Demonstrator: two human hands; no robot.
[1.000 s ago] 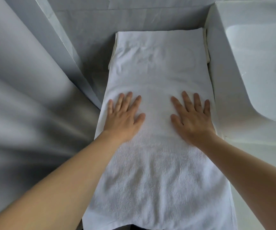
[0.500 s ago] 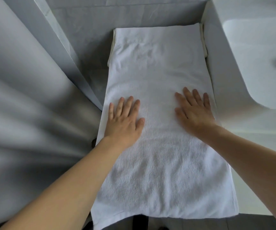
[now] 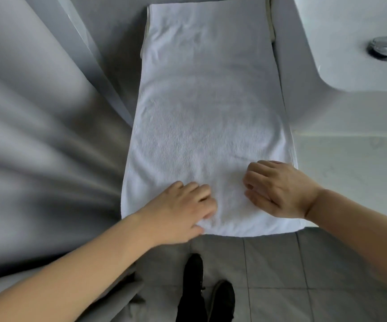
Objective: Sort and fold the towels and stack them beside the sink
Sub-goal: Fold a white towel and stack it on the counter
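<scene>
Since a moment ago we see both hands drawn back from mid-towel to its near end; dark shoes (image 3: 207,296) stand on the grey floor tiles (image 3: 278,275) below us; our left hand (image 3: 178,212) lies at the near edge, fingers loosely bent, whether gripping we cannot tell; our right hand (image 3: 278,189) rests with fingers curled under, clasping nothing visible; the white towel (image 3: 208,108) stretches away along the counter (image 3: 341,163), just beside the sink (image 3: 350,43).

single head-worn wide-angle view, looking steeply down from close above long white terry towel (image 3: 207,117) on pale worktop (image 3: 350,163); grey tiled floor (image 3: 280,270) at bottom edge, white ceramic sink (image 3: 341,54) top right.
</scene>
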